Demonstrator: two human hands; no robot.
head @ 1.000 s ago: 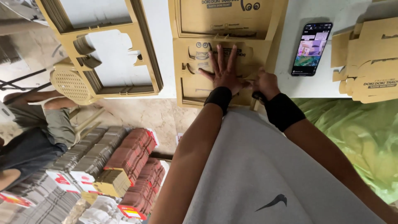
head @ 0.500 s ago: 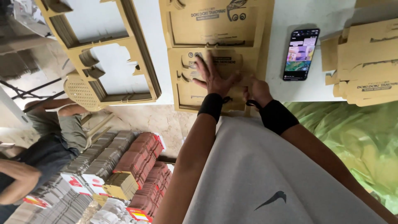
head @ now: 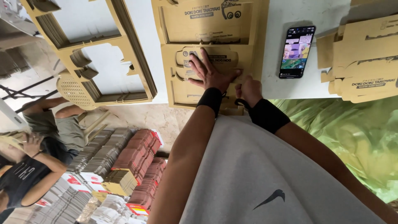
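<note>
left hand (head: 209, 72) flat, fingers spread, pressing sheet (head: 195, 87) on table (head: 275, 83) | right hand (head: 248, 89) fisted at sheet's edge | blank uncut from sheet | punched frames (head: 103, 62), finished blanks (head: 365, 70) aside

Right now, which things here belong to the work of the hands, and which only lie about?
In use: left hand flat on die-cut cardboard sheet; right hand at its edge.
Lying about: phone, cut-out frames, folded boxes, floor stacks.
</note>
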